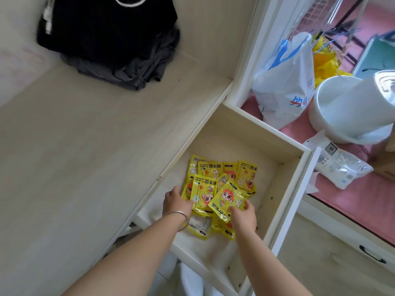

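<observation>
Several yellow hand-warmer packets (224,182) with a cartoon figure lie in a loose pile in an open pale wooden drawer (284,195). My left hand (176,200), a silver bangle on its wrist, rests at the pile's left edge, its fingers touching a packet. My right hand (242,214) pinches the near edge of the top packet (227,197), which lies tilted over the others. More packets lie partly hidden under both hands.
A wide pale shelf (85,146) runs left of the drawer, with folded black and grey clothes (115,43) at its back. To the right, on a pink surface, stand a white plastic bag (284,82), a white bowl-like pot (346,107) and a white packet (339,165).
</observation>
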